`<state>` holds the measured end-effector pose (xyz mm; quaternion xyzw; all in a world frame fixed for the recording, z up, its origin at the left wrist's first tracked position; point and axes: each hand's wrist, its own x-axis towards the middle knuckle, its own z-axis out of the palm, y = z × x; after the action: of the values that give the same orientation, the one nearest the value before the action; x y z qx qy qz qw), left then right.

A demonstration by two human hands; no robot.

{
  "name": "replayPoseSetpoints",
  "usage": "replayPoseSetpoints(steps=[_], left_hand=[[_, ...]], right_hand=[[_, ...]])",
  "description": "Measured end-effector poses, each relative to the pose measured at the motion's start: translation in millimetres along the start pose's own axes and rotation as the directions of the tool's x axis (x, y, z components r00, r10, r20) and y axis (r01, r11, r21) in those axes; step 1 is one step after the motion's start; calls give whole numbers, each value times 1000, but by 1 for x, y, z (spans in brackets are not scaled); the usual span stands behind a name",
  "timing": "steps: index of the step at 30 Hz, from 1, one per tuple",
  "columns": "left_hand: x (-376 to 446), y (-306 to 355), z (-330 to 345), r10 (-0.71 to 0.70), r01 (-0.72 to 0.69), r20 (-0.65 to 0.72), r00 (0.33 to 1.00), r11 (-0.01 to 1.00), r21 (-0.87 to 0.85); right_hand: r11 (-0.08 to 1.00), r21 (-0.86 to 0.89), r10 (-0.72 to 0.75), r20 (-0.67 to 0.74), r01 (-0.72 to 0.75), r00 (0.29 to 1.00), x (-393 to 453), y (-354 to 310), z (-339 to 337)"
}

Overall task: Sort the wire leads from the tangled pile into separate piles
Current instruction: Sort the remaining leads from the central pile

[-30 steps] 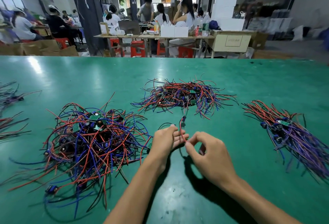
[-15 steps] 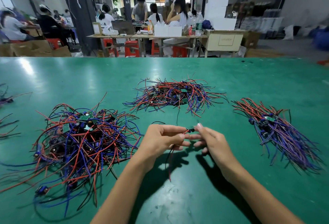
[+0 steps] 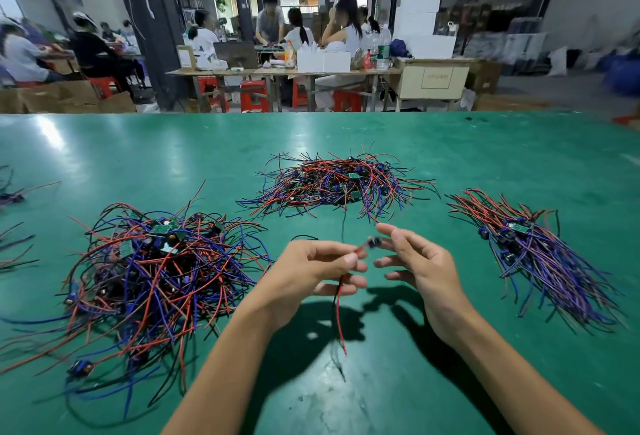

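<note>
A big tangled pile of red, blue and black wire leads with small green boards lies on the green table at the left. A flatter pile sits further back in the middle. At the right, a third pile lies with its leads mostly running one way. My left hand pinches one red-and-black lead, which hangs down below the fingers. Its small dark component sticks out to the right. My right hand hovers just beside that component with its fingers spread.
A few more loose wires lie at the table's left edge. Beyond the far edge, several people sit at wooden benches with red stools, cartons and white boxes.
The lead came free of the middle pile and was held by both hands. My right hand's fingers have since spread away from it, and the lead now hangs from my left hand.
</note>
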<state>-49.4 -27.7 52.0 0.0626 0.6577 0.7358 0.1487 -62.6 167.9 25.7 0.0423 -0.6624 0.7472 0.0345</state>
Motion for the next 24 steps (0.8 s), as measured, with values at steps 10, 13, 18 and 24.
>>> replayPoseSetpoints(steps=[10,13,18,24], left_hand=[[-4,28,-42,186,-406,-364,913,318,-856],[-10,26,-56,286,-315,-318,904,-56,-947],[-10,28,-56,243,-340,-341,908,-46,-939],[-1,22,-37,181,-353,-305,935,397,-847]], right_hand=[[984,17,177,33,-177,984,2,6,2],[975,-129,186,26,-181,982,2,14,5],[873,-476,111,-22,-108,994,20,20,18],[899,-355,240,-87,-255,967,99,14,50]])
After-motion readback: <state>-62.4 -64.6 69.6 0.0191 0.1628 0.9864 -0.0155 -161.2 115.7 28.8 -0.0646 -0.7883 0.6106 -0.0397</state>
